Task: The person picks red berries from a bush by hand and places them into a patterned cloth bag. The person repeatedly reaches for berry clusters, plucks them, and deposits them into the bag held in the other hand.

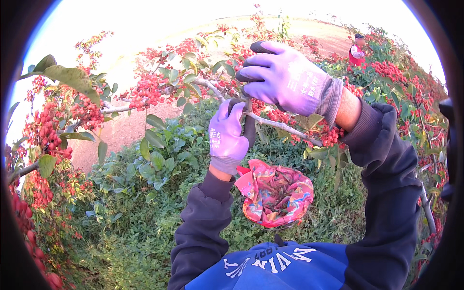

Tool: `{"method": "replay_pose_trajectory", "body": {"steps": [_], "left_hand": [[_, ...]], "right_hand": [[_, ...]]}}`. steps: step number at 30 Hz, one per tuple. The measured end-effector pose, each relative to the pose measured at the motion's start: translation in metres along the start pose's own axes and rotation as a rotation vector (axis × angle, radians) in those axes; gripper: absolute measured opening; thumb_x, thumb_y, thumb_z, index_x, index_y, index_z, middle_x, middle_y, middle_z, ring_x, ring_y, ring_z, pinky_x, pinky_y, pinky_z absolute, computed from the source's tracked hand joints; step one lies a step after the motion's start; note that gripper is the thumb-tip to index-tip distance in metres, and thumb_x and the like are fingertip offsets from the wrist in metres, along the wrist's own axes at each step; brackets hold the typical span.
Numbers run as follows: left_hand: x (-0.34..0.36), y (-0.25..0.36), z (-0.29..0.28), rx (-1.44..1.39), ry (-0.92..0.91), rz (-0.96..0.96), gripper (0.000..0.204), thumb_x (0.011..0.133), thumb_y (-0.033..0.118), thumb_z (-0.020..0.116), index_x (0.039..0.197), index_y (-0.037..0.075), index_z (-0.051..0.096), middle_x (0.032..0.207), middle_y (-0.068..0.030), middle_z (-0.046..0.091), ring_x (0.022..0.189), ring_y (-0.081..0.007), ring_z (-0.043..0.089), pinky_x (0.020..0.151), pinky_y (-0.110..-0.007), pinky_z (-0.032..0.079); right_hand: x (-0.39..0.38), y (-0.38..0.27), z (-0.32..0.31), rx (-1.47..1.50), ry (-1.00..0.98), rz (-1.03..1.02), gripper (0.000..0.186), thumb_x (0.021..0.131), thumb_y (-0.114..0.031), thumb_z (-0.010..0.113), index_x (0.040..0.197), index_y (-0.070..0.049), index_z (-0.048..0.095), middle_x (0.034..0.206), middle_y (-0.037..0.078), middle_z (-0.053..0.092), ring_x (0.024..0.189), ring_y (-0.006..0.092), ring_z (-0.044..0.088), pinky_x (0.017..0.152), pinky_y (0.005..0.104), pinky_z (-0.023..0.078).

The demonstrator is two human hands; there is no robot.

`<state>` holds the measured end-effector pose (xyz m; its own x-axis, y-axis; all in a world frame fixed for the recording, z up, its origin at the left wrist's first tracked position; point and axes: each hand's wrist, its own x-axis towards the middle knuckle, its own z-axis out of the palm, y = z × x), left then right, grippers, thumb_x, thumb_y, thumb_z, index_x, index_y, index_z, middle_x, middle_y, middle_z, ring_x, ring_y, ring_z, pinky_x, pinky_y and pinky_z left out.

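Observation:
My left hand, in a purple glove with dark grip, is wrapped round a bare grey branch near the middle of the view. Just above and right of it, my right hand, gloved alike, curls its fingers at the upper part of the branch; what is between them is hidden. Clusters of small red berries and green leaves surround both hands along the branch. Below them a basket lined with pink patterned cloth or plastic sits in the weeds, with dark bits inside.
More berry-laden boughs reach in at the left and right edges. Low green weeds cover the ground. Bare reddish soil lies beyond. A person in a red vest stands at the back right among the bushes.

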<state>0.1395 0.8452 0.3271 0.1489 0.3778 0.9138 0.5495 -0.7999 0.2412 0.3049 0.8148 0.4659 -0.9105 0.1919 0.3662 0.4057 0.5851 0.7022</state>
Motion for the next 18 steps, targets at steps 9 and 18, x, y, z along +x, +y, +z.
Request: {"method": "replay_pose_trajectory", "body": {"steps": [9, 18], "left_hand": [[-0.002, 0.0, 0.0, -0.015, 0.047, 0.002, 0.028, 0.071, 0.0, 0.063, 0.098, 0.002, 0.057, 0.097, -0.0153, 0.057, 0.085, -0.035, 0.058, 0.074, -0.04, 0.048], [0.0, 0.0, 0.001, 0.018, 0.025, -0.015, 0.027, 0.071, 0.003, 0.065, 0.097, 0.003, 0.057, 0.096, -0.0153, 0.058, 0.083, -0.036, 0.059, 0.073, -0.042, 0.048]], "right_hand": [[-0.006, 0.014, -0.011, 0.51, 0.382, 0.234, 0.02, 0.084, -0.004, 0.059, 0.103, -0.006, 0.059, 0.083, 0.005, 0.063, 0.076, 0.0194, 0.063, 0.082, 0.0356, 0.046], [-0.006, 0.004, -0.016, 0.077, 0.207, -0.058, 0.032, 0.071, -0.02, 0.062, 0.102, -0.012, 0.061, 0.122, 0.011, 0.053, 0.114, 0.0264, 0.05, 0.1, 0.0442, 0.036]]}}
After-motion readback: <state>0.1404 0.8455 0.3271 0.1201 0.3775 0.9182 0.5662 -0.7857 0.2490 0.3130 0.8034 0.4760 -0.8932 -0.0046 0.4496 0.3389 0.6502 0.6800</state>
